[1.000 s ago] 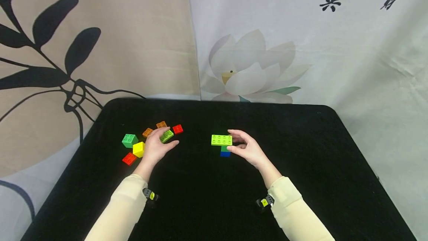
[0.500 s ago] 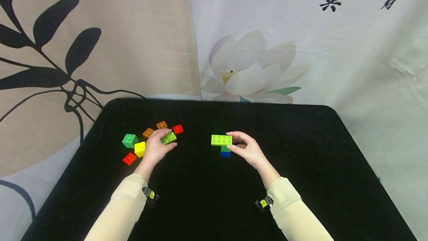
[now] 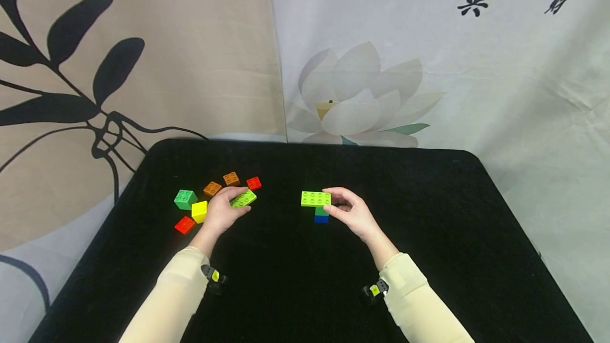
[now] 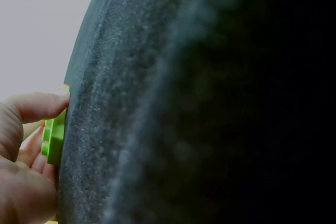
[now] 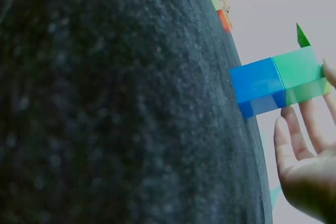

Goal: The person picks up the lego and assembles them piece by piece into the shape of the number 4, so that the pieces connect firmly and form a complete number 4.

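My left hand [image 3: 225, 210] pinches a lime green toy brick [image 3: 244, 198] between thumb and fingers, studs facing up. In the left wrist view the thumb lies against one end of that brick [image 4: 56, 136], close to the table surface. To the right, my right hand [image 3: 351, 213] grips a longer lime brick [image 3: 315, 199] by its right end. That long brick tops a small upright stack, with a green brick [image 5: 298, 72] under it and a blue brick [image 5: 257, 84] at the bottom. My right fingertips are partly hidden behind the stack.
Around my left hand lie a green brick [image 3: 185, 199], a yellow brick [image 3: 199, 211], a red brick [image 3: 185, 225], two orange bricks, one [image 3: 231, 178] farther back, and another red brick [image 3: 254, 183]. The black table [image 3: 295, 290] ends at a printed curtain [image 3: 214, 68].
My left hand has closed around the lime brick, which has shifted slightly right and toward me. The yellow brick moved a little right early on. My right hand and the stack have barely moved.
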Demonstrator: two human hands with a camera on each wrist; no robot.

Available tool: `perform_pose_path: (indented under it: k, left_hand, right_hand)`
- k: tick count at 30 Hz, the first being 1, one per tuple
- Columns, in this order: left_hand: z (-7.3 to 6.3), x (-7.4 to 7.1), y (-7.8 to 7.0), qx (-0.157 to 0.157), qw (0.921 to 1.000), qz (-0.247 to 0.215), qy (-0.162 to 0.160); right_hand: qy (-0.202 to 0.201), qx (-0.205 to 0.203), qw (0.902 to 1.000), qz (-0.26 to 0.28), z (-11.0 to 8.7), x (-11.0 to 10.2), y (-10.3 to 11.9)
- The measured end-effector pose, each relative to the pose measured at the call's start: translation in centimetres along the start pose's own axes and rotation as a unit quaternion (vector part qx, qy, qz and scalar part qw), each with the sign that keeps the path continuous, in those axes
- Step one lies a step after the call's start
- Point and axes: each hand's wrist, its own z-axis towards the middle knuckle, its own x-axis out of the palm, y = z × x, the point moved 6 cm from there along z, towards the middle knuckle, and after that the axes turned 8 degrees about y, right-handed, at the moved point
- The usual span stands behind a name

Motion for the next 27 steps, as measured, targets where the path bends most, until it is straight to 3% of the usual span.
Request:
perform_pose_path:
  k: [15,23,27]
  left_hand:
    - [-0.1,0.2,0.0,0.006,1.0000,-0.003,0.004]
    - [-0.1,0.2,-0.2,0.010,1.0000,-0.002,0.002]
    - [-0.1,0.2,-0.3,0.008,1.0000,-0.001,0.006]
  right_hand:
    - [-0.015,-0.018,0.9996,0.017,0.0,0.1,-0.4]
    - [-0.011,-0.018,0.9996,0.021,-0.7,0.5,2.6]
    - [-0.009,-0.016,0.9995,0.026,-0.8,0.6,2.8]
